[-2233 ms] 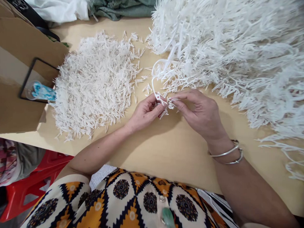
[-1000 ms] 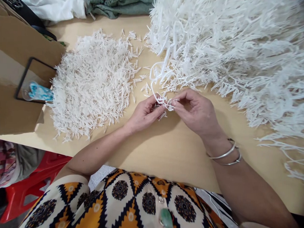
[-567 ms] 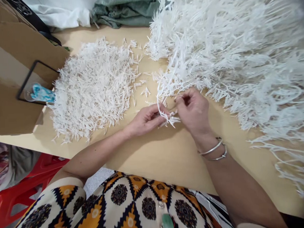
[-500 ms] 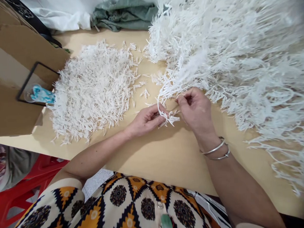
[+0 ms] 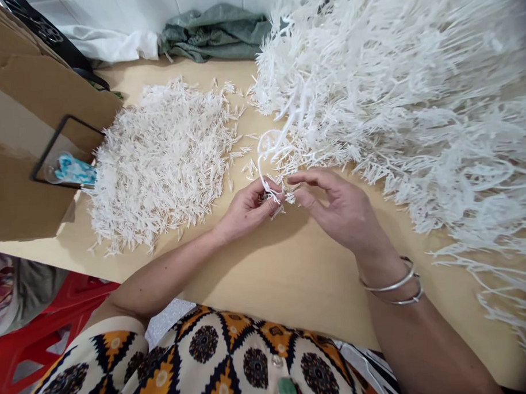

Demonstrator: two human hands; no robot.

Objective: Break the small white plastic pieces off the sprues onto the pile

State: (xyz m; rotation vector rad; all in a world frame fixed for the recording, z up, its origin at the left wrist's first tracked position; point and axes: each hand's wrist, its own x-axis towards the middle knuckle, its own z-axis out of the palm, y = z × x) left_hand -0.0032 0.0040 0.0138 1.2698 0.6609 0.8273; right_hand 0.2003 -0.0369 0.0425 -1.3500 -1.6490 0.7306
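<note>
White branching plastic sprigs [image 5: 270,192] stick out of my left hand [image 5: 250,206], which pinches them between thumb and fingers over the table. From them a thin white stem [image 5: 261,159] curves up toward the large heap of long white plastic stems [image 5: 371,95] on the right. Close by on the right is my right hand [image 5: 336,209], its thumb and forefinger apart around the sprig tips, seemingly gripping nothing. Two silver bangles ring that wrist. A pile of short white sprigs [image 5: 162,160] lies left of my hands, with loose pieces [image 5: 248,167] scattered beside it.
A cardboard box [image 5: 28,130] stands at the left, with a black wire frame [image 5: 49,144] and a blue-and-white item [image 5: 74,169] next to it. Dark green cloth [image 5: 214,35] and white cloth [image 5: 111,44] lie along the tiled wall. A red stool [image 5: 52,331] is below the table [image 5: 266,277].
My right hand has opened its pinch and come nearer my left hand. The stems running from my left hand have shifted left and now form a loop.
</note>
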